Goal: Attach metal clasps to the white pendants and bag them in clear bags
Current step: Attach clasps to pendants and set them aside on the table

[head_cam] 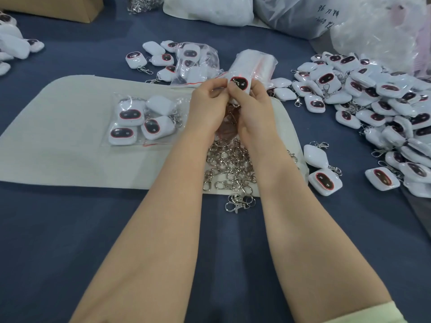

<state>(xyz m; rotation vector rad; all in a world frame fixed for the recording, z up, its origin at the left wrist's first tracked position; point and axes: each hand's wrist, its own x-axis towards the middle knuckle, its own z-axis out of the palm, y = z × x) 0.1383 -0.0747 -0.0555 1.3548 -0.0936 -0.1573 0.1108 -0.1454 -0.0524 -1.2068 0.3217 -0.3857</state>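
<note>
The white pendant (240,83) was up off the table, held between both hands, with its dark oval face toward the camera. The right hand (253,106) curled round it, with the thumb on its face. The left hand (205,108) was pressed close against the right one and pinched the pendant's left edge. A metal clasp (232,116) hung in the shadow between the two palms. I could not tell what it was hooked to.

Right under the wrists lay a heap of clasps (227,164) on a cream mat (70,159). A few more clasps (240,202) had spilled just off the mat's near edge. To the left on the mat lay a clear bag (140,121) with several pendants inside. Another filled bag (196,60) lay past the hands, beside a bundle of empty bags (258,60).

Two loose pendants (323,171) with clasps on them sat near the right arm. A big pile of pendants (377,106) spread over the right side. All of it was on a blue cloth (210,264). At the far edge were large plastic sacks (303,17) and a cardboard box (58,7).
</note>
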